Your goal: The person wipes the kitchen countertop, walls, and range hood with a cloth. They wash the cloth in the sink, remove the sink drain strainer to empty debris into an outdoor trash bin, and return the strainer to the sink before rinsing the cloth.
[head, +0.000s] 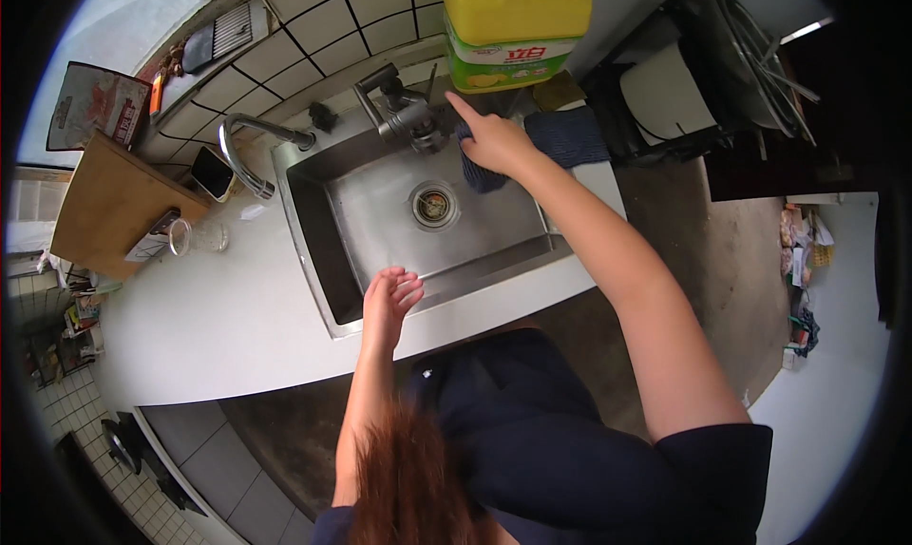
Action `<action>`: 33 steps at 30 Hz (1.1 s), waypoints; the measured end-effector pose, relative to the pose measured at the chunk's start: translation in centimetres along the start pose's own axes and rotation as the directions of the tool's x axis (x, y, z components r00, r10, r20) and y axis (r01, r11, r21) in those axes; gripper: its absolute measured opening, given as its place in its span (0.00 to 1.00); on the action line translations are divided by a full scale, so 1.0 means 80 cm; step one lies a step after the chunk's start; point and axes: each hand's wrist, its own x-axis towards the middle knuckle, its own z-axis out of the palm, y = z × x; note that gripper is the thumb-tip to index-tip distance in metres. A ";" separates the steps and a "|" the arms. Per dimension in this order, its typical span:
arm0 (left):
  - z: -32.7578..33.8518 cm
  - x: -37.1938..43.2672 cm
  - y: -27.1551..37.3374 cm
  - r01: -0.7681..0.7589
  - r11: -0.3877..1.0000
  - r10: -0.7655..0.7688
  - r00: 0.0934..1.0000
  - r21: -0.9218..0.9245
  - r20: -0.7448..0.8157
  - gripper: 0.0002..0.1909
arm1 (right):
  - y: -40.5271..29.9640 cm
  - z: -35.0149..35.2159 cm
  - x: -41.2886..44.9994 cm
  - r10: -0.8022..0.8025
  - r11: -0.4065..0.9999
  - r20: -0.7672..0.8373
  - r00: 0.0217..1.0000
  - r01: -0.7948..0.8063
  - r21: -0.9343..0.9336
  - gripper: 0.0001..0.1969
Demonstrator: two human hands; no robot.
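Note:
My left hand (390,299) is over the front rim of the stainless steel sink (377,224), its fingers loosely curled with nothing between them. At the sink's back right corner is my right hand (495,140), index finger stretched towards the foot of a yellow jug (524,17) with a green label. Dark blue ribbed cloth (570,137) shows beside and below this hand; whether the hidden fingers grip it, I cannot tell. Left of the fingertip stands a grey faucet (406,114). A drain strainer (434,206) in the sink floor holds scraps.
A curved chrome spout (239,146) rises by the sink's left corner. On the white counter (214,317) are a phone (212,173), a clear jar (199,236) and a wooden board (117,206). A rack with a pan (748,60) stands at the right.

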 end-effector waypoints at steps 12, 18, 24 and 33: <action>0.001 -0.004 -0.033 0.060 0.994 -0.071 0.989 -0.087 -0.131 0.11 | 0.015 0.038 0.139 -0.031 0.916 0.153 0.988 0.089 -0.392 0.35; 0.025 0.016 -0.027 0.070 0.998 -0.070 0.996 -0.005 -0.049 0.12 | 0.025 0.009 0.082 -0.036 0.998 0.293 0.955 0.048 -0.032 0.34; 0.078 0.067 -0.024 0.053 0.992 -0.061 0.996 0.111 0.069 0.17 | 0.114 0.069 -0.005 0.049 0.916 -0.025 0.998 -0.035 0.401 0.23; 0.170 0.169 -0.001 -0.213 0.946 0.161 0.963 0.244 0.216 0.21 | 0.106 0.140 -0.049 0.287 0.664 -0.038 0.957 -0.170 0.728 0.17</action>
